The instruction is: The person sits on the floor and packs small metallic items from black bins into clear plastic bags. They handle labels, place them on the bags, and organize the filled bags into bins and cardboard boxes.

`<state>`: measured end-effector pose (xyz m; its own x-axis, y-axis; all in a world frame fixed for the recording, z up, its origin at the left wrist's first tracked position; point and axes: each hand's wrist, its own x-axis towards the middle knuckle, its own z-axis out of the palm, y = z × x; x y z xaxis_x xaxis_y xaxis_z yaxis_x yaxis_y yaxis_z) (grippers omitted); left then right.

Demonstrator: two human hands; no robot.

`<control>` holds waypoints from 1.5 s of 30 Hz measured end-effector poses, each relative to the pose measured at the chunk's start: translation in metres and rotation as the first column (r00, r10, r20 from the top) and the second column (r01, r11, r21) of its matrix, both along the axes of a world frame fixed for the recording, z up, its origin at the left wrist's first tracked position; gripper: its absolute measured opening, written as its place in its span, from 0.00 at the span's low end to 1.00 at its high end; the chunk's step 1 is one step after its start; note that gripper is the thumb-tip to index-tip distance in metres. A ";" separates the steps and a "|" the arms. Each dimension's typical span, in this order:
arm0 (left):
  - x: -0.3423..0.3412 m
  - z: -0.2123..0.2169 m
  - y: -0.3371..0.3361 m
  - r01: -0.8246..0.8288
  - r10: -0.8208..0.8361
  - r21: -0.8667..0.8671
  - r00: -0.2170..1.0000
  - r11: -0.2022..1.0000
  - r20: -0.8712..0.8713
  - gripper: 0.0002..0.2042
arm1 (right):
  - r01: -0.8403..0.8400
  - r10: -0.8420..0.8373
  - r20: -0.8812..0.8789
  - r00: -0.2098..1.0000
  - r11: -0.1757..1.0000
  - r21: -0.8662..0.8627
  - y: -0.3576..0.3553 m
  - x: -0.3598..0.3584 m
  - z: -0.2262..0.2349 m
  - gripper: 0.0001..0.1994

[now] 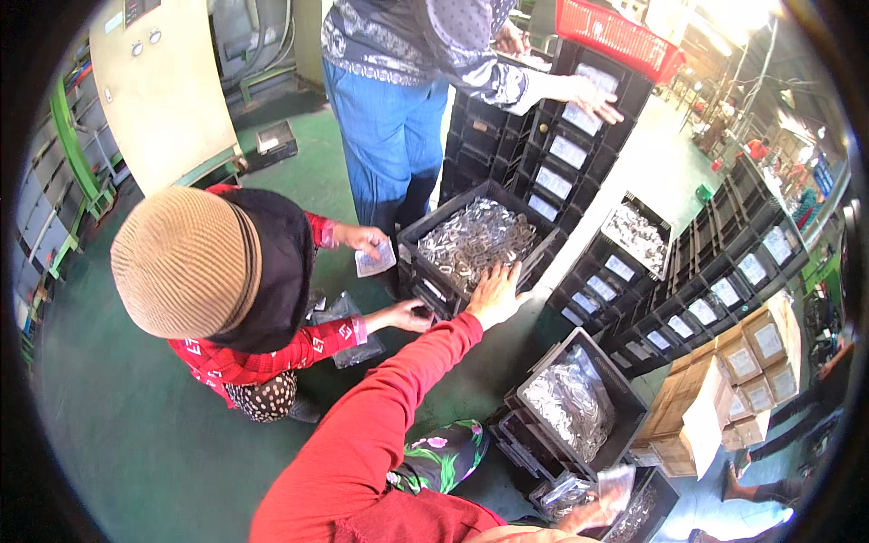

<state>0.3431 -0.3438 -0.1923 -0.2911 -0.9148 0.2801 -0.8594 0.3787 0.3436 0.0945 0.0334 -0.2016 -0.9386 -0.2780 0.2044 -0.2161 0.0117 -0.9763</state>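
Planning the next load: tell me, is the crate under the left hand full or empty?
Full: shiny metal parts fill the black crate nearly to its rim.

2 co-workers, one crouching in a tan knit cap (186, 261), one standing in blue trousers (391, 127), 4 open black crates w/ metal parts (477, 239), 1 red basket (615, 36), approx. 8 cardboard boxes (765, 344)

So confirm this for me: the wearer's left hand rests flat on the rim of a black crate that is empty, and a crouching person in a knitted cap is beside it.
Wrong on one point: the black crate is not empty, it is full of shiny metal parts. The head view shows this. The left hand does rest on its rim, with the crouching person in a knitted cap beside it.
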 end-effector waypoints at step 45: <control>-0.056 0.130 0.185 0.826 0.023 0.316 0.346 0.466 -0.938 0.12 | -0.731 0.836 0.316 0.449 0.547 -0.409 -0.098 0.016 0.152 0.09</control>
